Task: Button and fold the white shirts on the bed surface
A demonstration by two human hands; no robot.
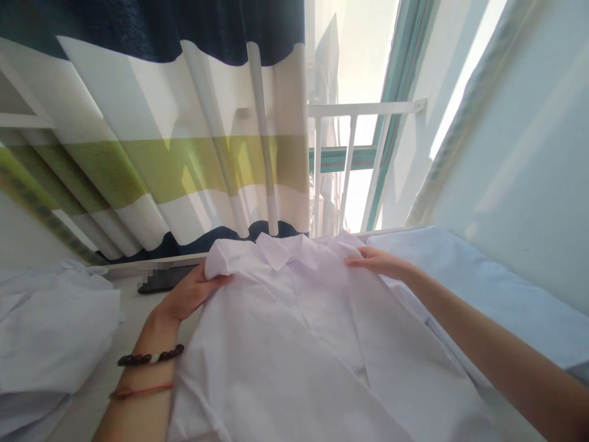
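One white shirt (285, 344) lies front up on the table before me. Its long axis runs from my body toward the window, and its collar (280, 248) points away from me. My left hand (191, 294) is closed on its left shoulder, pinching a bunched fold. My right hand (380, 263) lies flat and open on the other shoulder. My left wrist wears two bracelets, one of dark beads (150, 356) and one red cord (140, 390). A heap of white cloth (50, 331) sits left, pale blue cloth (488, 288) right, and a striped curtain (184, 153) hangs beyond.
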